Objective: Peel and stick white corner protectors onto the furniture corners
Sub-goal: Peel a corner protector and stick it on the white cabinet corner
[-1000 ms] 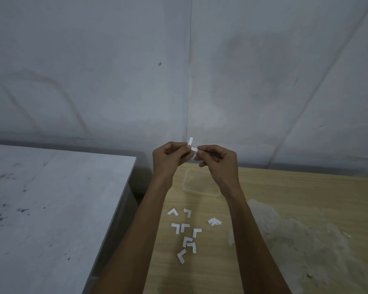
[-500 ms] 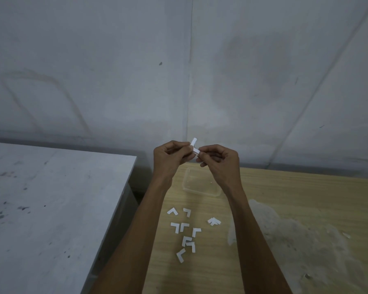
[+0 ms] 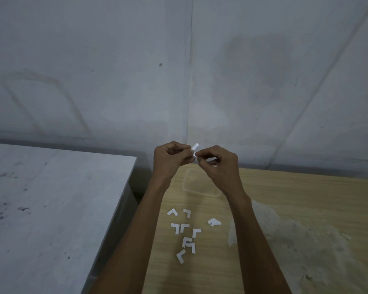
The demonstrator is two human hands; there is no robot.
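Observation:
Both hands are raised above the wooden table [image 3: 295, 209] and meet at one small white corner protector [image 3: 195, 147]. My left hand [image 3: 170, 159] pinches it from the left, my right hand [image 3: 218, 164] pinches it from the right with thumb and forefinger. One end of the protector sticks up between the fingertips; the rest is hidden by the fingers. Several more white L-shaped corner protectors [image 3: 186, 234] lie scattered on the wood below my forearms.
A clear shallow plastic container [image 3: 189, 185] sits on the wooden table under my hands. A grey speckled table [image 3: 51, 209] stands to the left, with a dark gap between the two tables. A pale scuffed patch [image 3: 295, 247] marks the wood at right. A grey wall is behind.
The hands stay together at the same height. The protector's free end has tilted slightly to the right as the fingers work on it.

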